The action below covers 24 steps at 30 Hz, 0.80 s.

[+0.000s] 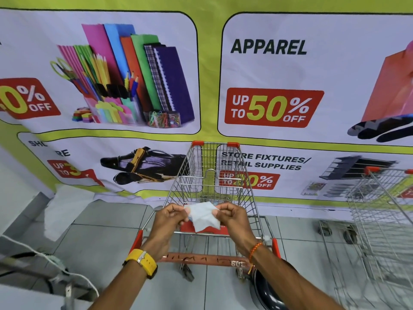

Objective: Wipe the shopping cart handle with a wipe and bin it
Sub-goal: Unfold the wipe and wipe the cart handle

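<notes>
A white wipe [204,214] is stretched between my two hands above the wire shopping cart [209,175]. My left hand [168,220] pinches its left edge and my right hand [234,218] pinches its right edge. The cart's red handle [205,259] runs across below my wrists, with worn dark markings on it. Neither hand touches the handle. A dark round bin [266,291] shows partly under my right forearm, most of it hidden.
A second wire cart [380,209] stands to the right. A large sale banner [268,86] covers the wall right behind the carts. A white cord [44,258] and metal fixtures lie at the lower left on the tiled floor.
</notes>
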Available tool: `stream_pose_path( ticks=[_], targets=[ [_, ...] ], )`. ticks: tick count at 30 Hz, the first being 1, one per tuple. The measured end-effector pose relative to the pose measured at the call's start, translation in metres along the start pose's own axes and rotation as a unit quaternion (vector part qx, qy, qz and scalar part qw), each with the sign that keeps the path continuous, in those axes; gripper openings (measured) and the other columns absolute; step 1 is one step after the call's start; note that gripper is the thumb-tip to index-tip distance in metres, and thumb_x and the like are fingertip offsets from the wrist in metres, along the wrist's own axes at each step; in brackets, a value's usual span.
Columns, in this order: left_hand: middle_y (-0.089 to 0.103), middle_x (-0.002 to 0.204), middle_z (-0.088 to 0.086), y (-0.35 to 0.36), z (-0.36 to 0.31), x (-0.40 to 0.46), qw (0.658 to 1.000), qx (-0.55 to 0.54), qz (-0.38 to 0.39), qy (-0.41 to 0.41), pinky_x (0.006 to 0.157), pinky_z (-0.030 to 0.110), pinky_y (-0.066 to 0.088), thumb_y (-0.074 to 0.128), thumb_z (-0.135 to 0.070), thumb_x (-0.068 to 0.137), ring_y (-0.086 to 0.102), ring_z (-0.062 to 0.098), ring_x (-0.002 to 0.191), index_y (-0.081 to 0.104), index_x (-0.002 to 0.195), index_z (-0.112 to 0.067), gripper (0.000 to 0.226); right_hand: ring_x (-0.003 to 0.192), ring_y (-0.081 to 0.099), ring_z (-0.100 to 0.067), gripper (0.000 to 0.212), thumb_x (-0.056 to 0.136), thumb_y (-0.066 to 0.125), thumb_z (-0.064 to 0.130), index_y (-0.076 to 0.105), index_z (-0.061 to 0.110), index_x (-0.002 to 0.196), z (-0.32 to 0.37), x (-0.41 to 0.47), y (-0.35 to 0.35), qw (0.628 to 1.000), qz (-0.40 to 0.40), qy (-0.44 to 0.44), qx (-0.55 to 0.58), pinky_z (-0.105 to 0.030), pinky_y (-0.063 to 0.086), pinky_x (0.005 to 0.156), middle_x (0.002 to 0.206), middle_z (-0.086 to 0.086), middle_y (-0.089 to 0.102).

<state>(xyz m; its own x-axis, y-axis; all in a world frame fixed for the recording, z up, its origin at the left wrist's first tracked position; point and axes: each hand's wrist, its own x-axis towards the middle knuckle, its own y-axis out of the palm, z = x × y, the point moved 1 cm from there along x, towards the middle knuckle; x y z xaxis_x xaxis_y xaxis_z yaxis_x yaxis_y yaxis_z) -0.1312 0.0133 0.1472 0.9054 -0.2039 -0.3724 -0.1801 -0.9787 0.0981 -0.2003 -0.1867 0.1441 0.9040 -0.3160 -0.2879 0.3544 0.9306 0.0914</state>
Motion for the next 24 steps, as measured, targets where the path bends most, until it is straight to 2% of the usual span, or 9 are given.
stream_pose_path(
  ticks=[2, 5, 8, 11, 15, 18, 20, 21, 24],
  targets=[
    [0.073, 0.076, 0.012, -0.003, 0.005, -0.002, 1.000, -0.020, -0.002, -0.013, 0.063, 0.027, 0.051, 0.073, -0.007, 0.086, 0.062, 0.019, 0.069, 0.069, 0.076, -0.017, 0.014, 0.077, 0.079, -0.017, 0.009, 0.090, 0.073, 0.004, 0.073, 0.013, 0.094, -0.001, -0.005, -0.002, 1.000, 0.000, -0.010, 0.000, -0.027, 0.064, 0.061, 0.086, -0.012, 0.082],
    [0.076, 0.078, 0.011, -0.008, 0.020, -0.010, 0.998, -0.043, -0.004, -0.043, 0.060, 0.023, 0.056, 0.072, -0.010, 0.088, 0.068, 0.017, 0.071, 0.069, 0.084, -0.013, 0.006, 0.073, 0.079, -0.020, 0.010, 0.091, 0.073, 0.005, 0.073, 0.016, 0.091, -0.004, -0.013, -0.006, 1.000, 0.002, -0.028, 0.001, -0.029, 0.064, 0.058, 0.087, -0.019, 0.081],
    [0.078, 0.079, 0.011, -0.014, 0.031, -0.016, 0.994, -0.082, -0.026, -0.072, 0.056, 0.019, 0.058, 0.067, -0.007, 0.091, 0.073, 0.015, 0.069, 0.066, 0.087, -0.011, 0.005, 0.070, 0.077, -0.018, 0.017, 0.089, 0.074, 0.002, 0.076, 0.019, 0.085, -0.010, -0.017, -0.011, 0.999, 0.003, -0.039, 0.004, -0.026, 0.064, 0.060, 0.084, -0.015, 0.081],
    [0.075, 0.079, 0.015, -0.023, 0.039, -0.022, 0.989, -0.098, -0.077, -0.082, 0.053, 0.019, 0.058, 0.063, -0.004, 0.093, 0.073, 0.015, 0.063, 0.060, 0.092, -0.008, 0.005, 0.085, 0.076, -0.009, 0.024, 0.085, 0.077, 0.001, 0.080, 0.024, 0.078, -0.015, -0.017, -0.018, 0.998, 0.016, -0.055, -0.030, -0.022, 0.063, 0.070, 0.093, 0.002, 0.082],
    [0.070, 0.081, 0.025, -0.040, 0.051, -0.033, 0.986, -0.053, -0.143, -0.060, 0.045, 0.020, 0.056, 0.059, 0.003, 0.093, 0.068, 0.016, 0.049, 0.054, 0.086, -0.008, 0.013, 0.107, 0.067, 0.005, 0.028, 0.083, 0.077, -0.004, 0.080, 0.023, 0.077, -0.023, -0.013, -0.031, 0.981, 0.129, -0.069, -0.128, -0.024, 0.062, 0.086, 0.113, 0.012, 0.074],
    [0.071, 0.080, 0.026, -0.051, 0.067, -0.045, 0.983, -0.023, -0.172, -0.063, 0.045, 0.021, 0.056, 0.062, 0.003, 0.092, 0.067, 0.021, 0.052, 0.057, 0.086, -0.007, 0.012, 0.119, 0.059, 0.002, 0.035, 0.087, 0.074, -0.001, 0.078, 0.032, 0.077, -0.026, -0.012, -0.036, 0.934, 0.230, -0.072, -0.264, -0.031, 0.059, 0.100, 0.127, 0.008, 0.061],
    [0.071, 0.082, 0.024, -0.057, 0.080, -0.053, 0.982, -0.013, -0.181, -0.059, 0.048, 0.022, 0.057, 0.064, 0.004, 0.090, 0.067, 0.026, 0.059, 0.060, 0.085, -0.007, 0.013, 0.125, 0.054, -0.002, 0.049, 0.088, 0.072, -0.001, 0.070, 0.044, 0.068, -0.028, -0.010, -0.035, 0.878, 0.275, -0.094, -0.380, -0.027, 0.054, 0.103, 0.132, 0.007, 0.058],
    [0.071, 0.083, 0.023, -0.059, 0.085, -0.056, 0.981, -0.010, -0.183, -0.056, 0.049, 0.022, 0.058, 0.064, 0.005, 0.090, 0.067, 0.028, 0.062, 0.061, 0.085, -0.006, 0.012, 0.126, 0.053, -0.004, 0.048, 0.088, 0.072, 0.000, 0.070, 0.044, 0.069, -0.029, -0.010, -0.033, 0.846, 0.291, -0.109, -0.433, -0.026, 0.051, 0.104, 0.134, 0.008, 0.058],
    [0.072, 0.083, 0.020, -0.064, 0.100, -0.063, 0.980, 0.002, -0.191, -0.052, 0.054, 0.024, 0.059, 0.069, 0.002, 0.087, 0.069, 0.028, 0.064, 0.064, 0.088, -0.002, 0.007, 0.122, 0.053, -0.013, 0.021, 0.088, 0.071, 0.004, 0.076, 0.024, 0.089, -0.034, -0.008, -0.027, 0.761, 0.320, -0.168, -0.539, -0.036, 0.049, 0.104, 0.135, 0.006, 0.060]
  ],
)
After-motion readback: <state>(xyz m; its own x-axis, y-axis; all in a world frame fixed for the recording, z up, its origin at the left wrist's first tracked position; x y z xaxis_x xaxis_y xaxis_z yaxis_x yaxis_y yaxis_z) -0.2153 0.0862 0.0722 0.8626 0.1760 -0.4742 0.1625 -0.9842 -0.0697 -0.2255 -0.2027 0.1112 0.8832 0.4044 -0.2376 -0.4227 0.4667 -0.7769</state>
